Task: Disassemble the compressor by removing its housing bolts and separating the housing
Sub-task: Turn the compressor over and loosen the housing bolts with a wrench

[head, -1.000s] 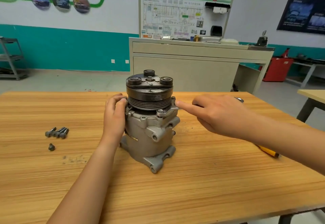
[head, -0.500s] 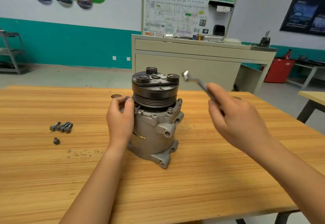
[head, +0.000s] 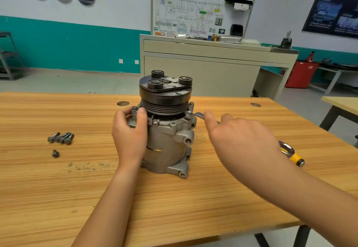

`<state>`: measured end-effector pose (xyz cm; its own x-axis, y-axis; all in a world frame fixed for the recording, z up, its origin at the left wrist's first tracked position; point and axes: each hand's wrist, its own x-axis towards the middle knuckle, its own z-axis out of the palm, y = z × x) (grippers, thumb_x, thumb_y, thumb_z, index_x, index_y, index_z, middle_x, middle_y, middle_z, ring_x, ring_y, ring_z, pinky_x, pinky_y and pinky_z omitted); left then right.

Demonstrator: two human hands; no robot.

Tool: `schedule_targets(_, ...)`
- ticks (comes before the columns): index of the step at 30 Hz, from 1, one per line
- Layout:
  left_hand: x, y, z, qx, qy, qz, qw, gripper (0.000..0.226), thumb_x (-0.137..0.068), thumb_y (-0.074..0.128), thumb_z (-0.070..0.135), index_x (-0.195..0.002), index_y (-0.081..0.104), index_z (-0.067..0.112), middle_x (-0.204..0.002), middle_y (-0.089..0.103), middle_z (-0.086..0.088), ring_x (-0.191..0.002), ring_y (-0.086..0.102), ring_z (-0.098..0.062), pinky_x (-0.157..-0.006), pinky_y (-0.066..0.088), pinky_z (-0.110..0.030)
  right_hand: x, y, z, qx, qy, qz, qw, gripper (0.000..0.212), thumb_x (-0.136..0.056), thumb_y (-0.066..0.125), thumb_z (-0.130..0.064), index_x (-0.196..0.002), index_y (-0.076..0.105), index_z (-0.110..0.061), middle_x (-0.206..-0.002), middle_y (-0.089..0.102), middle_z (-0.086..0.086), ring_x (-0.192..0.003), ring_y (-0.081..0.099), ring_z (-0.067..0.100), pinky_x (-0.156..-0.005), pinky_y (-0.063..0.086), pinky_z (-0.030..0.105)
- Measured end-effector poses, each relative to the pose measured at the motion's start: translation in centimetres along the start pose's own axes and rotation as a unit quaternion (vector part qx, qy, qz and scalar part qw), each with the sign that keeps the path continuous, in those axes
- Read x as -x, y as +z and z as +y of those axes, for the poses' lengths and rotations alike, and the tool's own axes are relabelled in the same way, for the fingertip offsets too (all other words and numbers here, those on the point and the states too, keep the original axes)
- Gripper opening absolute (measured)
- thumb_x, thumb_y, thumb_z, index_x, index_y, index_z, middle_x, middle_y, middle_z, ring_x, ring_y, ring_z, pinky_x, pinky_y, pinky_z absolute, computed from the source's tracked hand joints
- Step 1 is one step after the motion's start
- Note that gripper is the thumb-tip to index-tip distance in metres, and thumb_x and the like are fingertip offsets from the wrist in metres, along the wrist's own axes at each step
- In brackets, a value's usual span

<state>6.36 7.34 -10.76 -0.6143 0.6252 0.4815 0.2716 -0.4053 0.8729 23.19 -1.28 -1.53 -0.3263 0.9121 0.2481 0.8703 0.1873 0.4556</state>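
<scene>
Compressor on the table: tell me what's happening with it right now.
A person is partway through unbolting it. The left hand holds the compressor upright on the wooden table by its top flange. The right hand holds a wrench whose head sits on a housing bolt at the upper right edge. A cluster of loose bolts lies on the table to the left, with a shorter bolt nearer the person. A yellow-handled tool lies by the right wrist.

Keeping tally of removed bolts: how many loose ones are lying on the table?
5: a bunch of four bolts left of the compressor, and a single bolt just nearer me. The bunch overlaps, so another may be hidden.
</scene>
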Motion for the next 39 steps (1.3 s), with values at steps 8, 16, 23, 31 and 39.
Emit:
schedule_targets(8, -0.1, 0.0, -0.1, 0.014, -0.008, -0.004, 1.000, 0.012, -0.090, 0.057, 0.024, -0.100, 0.054, 0.016, -0.097, 0.056, 0.006, -0.095, 0.050, -0.010, -0.076, 0.035, -0.011, -0.7, -0.2, -0.7, 0.067, -0.104, 0.016, 0.992, 0.059, -0.091, 0.031, 0.007, -0.141, 0.001, 0.011, -0.092, 0.050, 0.011, -0.056, 0.033, 0.015, -0.037, 0.022, 0.026)
schedule_targets(16, -0.2, 0.1, 0.1, 0.026, 0.009, -0.002, 1.000, 0.028, -0.078, 0.051, 0.037, -0.093, 0.053, 0.014, -0.093, 0.057, 0.000, -0.090, 0.051, -0.013, -0.078, 0.038, -0.021, -6.5, 5.4, 6.0, -0.030, -0.133, 0.213, 0.967, 0.036, -0.072, 0.066, 0.013, -0.106, 0.064, 0.001, -0.083, 0.068, 0.020, -0.066, 0.066, 0.033, -0.053, 0.053, 0.037)
schedule_targets(23, -0.3, -0.2, 0.0, 0.014, 0.004, -0.019, 1.000, 0.031, -0.077, 0.049, 0.039, -0.096, 0.053, 0.015, -0.096, 0.056, 0.001, -0.092, 0.051, -0.013, -0.081, 0.040, -0.024, -6.4, 6.0, 3.4, -0.300, 0.022, 0.310, 0.902, 0.010, -0.090, 0.051, 0.000, -0.095, 0.059, 0.004, -0.060, 0.056, 0.011, -0.047, 0.052, 0.032, -0.040, 0.042, 0.035)
schedule_targets(31, -0.1, 0.1, -0.2, 0.009, 0.003, -0.009, 1.000, 0.010, -0.092, 0.056, 0.021, -0.099, 0.051, 0.015, -0.100, 0.056, 0.000, -0.095, 0.051, -0.014, -0.079, 0.035, -0.018, -0.6, 3.2, 2.2, -0.111, 0.010, 0.077, 0.991, 0.056, -0.093, 0.037, -0.012, -0.131, 0.001, -0.031, -0.054, 0.037, -0.005, -0.045, 0.032, 0.012, -0.040, 0.019, 0.027)
schedule_targets(39, -0.2, 0.1, -0.2, 0.011, -0.005, -0.007, 1.000, 0.011, -0.091, 0.056, 0.023, -0.099, 0.052, 0.017, -0.101, 0.056, 0.002, -0.096, 0.051, -0.012, -0.082, 0.037, -0.021, -2.0, 0.7, 1.1, 0.009, -0.030, -0.032, 0.999, 0.074, -0.086, 0.037, 0.001, -0.147, -0.002, -0.013, -0.058, 0.032, -0.002, -0.046, 0.030, 0.015, -0.038, 0.022, 0.028)
